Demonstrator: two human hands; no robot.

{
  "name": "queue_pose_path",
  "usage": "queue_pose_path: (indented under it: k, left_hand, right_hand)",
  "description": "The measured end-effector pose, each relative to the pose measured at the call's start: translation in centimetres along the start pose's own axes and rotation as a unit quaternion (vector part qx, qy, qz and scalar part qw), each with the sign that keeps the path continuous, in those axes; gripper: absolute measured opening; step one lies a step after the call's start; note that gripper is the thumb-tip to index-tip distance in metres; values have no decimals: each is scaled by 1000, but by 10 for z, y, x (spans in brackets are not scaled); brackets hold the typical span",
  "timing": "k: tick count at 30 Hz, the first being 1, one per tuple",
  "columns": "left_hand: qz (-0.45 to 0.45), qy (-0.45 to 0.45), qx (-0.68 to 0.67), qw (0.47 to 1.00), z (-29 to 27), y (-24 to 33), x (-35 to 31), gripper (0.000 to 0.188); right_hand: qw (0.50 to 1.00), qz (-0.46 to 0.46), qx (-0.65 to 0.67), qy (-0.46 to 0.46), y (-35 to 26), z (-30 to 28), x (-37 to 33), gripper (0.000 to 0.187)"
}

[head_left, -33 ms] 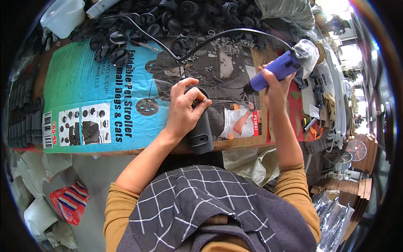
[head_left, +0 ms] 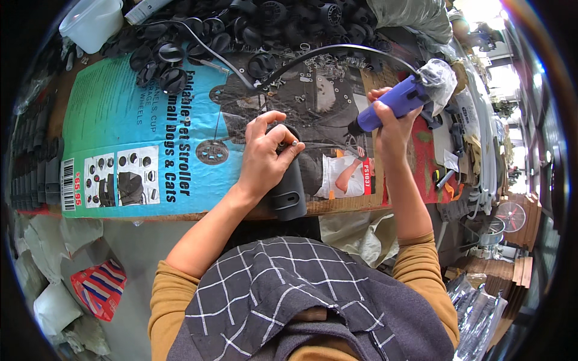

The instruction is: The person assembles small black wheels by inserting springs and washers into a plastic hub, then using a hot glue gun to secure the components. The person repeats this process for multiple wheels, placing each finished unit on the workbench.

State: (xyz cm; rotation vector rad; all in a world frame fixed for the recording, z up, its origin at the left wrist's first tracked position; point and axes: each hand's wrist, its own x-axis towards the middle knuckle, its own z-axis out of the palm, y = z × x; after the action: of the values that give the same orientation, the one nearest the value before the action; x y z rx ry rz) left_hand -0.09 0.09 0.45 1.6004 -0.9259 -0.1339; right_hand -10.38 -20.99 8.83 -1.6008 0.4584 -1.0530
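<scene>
Between the thumb and forefinger of my left hand is a small shiny metal piece, apparently a screw. That hand rests over a long black plastic part with a slot near its close end; the far end is partly hidden by my fingers. To the right, my right hand is wrapped around a purple electric screwdriver. Its dark tip points down and left, apart from the black part. Clear plastic covers the driver's rear end, and a black cable runs from it toward the left.
Flattened printed cardboard covers the bench. Black plastic wheel-like parts are heaped at the back, with loose metal hardware beside them. More black parts stand in rows at far left. A white tub sits at back left.
My right hand and the screwdriver have shifted very slightly left. My left hand and the black part look unchanged.
</scene>
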Motion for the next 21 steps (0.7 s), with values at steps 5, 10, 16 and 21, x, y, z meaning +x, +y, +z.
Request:
queue_pose_path:
  k: [5,10,16,21]
  left_hand:
    - [2,0,8,1000,-1,0,0,15]
    - [-3,-2,-2,1000,-1,1,0,15]
    - [-2,-2,-6,1000,-1,1,0,16]
    - [3,-1,-9,1000,0,0,-1,17]
  right_hand:
    - [993,17,116,-14,-38,32,-12,45]
    - [936,48,336,-90,-72,53,-30,59]
    - [959,51,248,-125,-70,68,-33,64]
    - [960,56,240,-133,-65,64,-34,65]
